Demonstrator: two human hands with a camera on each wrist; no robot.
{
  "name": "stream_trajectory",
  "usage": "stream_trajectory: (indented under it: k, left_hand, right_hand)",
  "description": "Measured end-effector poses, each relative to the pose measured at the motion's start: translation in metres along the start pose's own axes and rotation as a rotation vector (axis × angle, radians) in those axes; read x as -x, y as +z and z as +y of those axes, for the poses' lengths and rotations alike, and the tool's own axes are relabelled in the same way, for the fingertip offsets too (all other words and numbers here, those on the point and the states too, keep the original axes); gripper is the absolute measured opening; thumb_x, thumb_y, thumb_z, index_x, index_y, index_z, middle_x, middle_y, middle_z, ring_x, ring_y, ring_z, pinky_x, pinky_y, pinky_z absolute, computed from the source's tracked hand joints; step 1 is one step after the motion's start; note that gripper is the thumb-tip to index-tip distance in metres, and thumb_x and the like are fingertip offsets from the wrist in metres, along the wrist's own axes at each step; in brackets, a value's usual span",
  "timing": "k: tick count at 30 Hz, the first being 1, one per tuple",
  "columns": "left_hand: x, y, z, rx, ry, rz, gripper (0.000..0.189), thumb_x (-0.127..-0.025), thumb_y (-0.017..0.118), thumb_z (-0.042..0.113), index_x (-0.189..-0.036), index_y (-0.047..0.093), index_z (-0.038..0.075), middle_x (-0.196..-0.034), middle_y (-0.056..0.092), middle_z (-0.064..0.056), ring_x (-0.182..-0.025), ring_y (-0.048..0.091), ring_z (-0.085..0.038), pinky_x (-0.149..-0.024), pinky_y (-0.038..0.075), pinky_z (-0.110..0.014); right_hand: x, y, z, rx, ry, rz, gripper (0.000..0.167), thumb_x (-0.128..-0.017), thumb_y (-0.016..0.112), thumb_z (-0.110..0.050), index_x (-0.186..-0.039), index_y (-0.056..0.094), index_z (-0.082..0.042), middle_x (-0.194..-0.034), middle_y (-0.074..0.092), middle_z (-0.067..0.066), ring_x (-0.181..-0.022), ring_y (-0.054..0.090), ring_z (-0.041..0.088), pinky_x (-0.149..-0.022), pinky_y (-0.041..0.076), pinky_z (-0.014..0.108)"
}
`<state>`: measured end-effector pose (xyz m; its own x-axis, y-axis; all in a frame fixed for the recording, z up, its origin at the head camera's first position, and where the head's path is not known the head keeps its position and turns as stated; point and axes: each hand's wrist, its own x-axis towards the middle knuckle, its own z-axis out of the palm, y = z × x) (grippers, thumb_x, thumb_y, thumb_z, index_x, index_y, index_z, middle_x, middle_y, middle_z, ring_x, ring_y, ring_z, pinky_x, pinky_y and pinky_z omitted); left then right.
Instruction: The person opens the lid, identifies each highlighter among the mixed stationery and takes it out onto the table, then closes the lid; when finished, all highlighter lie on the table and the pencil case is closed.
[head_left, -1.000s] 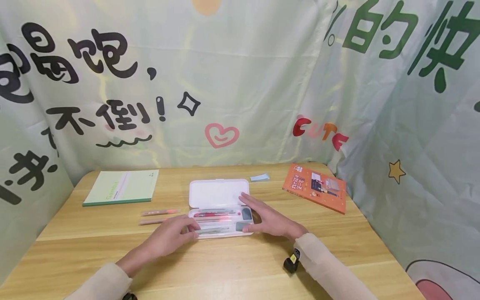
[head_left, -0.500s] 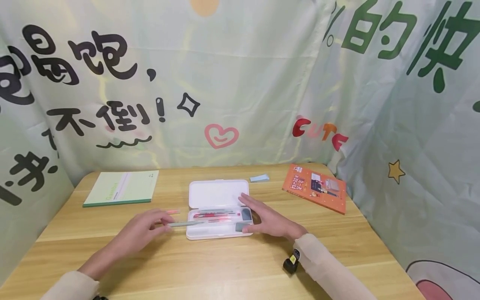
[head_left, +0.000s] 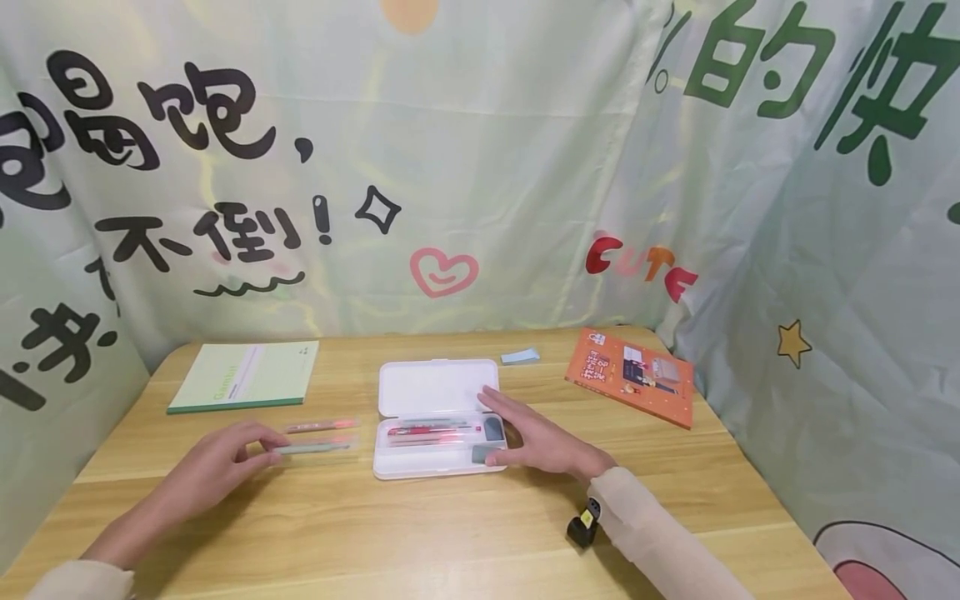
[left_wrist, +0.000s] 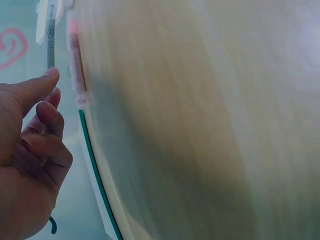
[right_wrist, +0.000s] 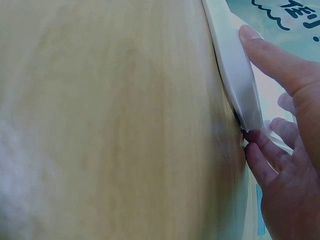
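My left hand (head_left: 213,462) pinches a grey pen (head_left: 315,448) by its left end, between thumb and fingertips, left of the pencil case. In the left wrist view the pen (left_wrist: 50,45) points away from the thumb. Two pinkish pens (head_left: 322,426) lie just behind it. The white pencil case (head_left: 437,387) lies unfolded at mid-table, lid back. My right hand (head_left: 543,437) holds its right end, thumb at the near corner and index finger along the lid's edge. Inside are a red pen (head_left: 412,431), other slim pens and dark grey blocks (head_left: 492,428).
A pale green notebook (head_left: 243,375) lies at the back left of the wooden table (head_left: 420,542). An orange book (head_left: 630,375) lies at the back right. Near the lid is a small light-blue strip (head_left: 520,357). Printed cloth (head_left: 480,167) hangs around the table.
My left hand has taken the grey pen out of the case's front compartment and carried it left, beside the pinkish pens. My right hand has stayed on the case.
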<state>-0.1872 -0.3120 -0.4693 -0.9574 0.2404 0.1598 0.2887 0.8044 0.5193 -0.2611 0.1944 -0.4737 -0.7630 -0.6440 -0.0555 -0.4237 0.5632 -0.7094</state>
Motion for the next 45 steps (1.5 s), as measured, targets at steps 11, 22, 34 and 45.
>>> stream_trajectory:
  k: [11,22,34,45]
  left_hand:
    - [0.004,0.007,-0.005,-0.005,0.002,-0.016,0.015,-0.099,0.081,0.023,-0.114,0.080,0.024,-0.104,0.071,0.011,-0.071,0.047,0.001,-0.062,0.042,-0.024]
    - [0.004,0.011,-0.008,-0.050,-0.030,-0.059,0.017,-0.098,0.082,0.022,-0.114,0.079,0.024,-0.098,0.069,0.015,-0.072,0.045,0.000,-0.064,0.039,-0.025]
    - [0.004,0.010,-0.006,-0.089,-0.003,-0.028,0.017,-0.095,0.085,0.024,-0.111,0.078,0.025,-0.101,0.071,0.015,-0.074,0.045,0.003,-0.067,0.041,-0.025]
    - [-0.009,0.007,0.009,-0.043,-0.032,-0.022,0.020,-0.097,0.084,0.034,-0.113,0.079,0.024,-0.109,0.076,0.006,-0.066,0.047,-0.001,-0.060,0.041,-0.025]
  right_hand:
    - [0.000,0.000,0.001,0.008,-0.012,0.000,0.100,-0.097,0.083,-0.044,-0.175,0.022,-0.029,-0.185,0.009,-0.006,-0.171,0.009,0.031,-0.134,0.015,0.067]
    - [0.000,-0.001,0.000,0.015,-0.009,0.003,0.100,-0.097,0.082,-0.046,-0.175,0.022,-0.030,-0.184,0.009,-0.007,-0.171,0.009,0.031,-0.134,0.015,0.067]
    - [0.000,-0.001,-0.003,0.008,-0.001,0.003,0.100,-0.097,0.083,-0.046,-0.175,0.022,-0.029,-0.184,0.009,-0.006,-0.171,0.009,0.031,-0.134,0.014,0.066]
    - [0.000,0.000,-0.001,0.011,-0.003,0.003,0.100,-0.097,0.083,-0.045,-0.175,0.023,-0.030,-0.184,0.009,-0.007,-0.171,0.010,0.032,-0.134,0.014,0.067]
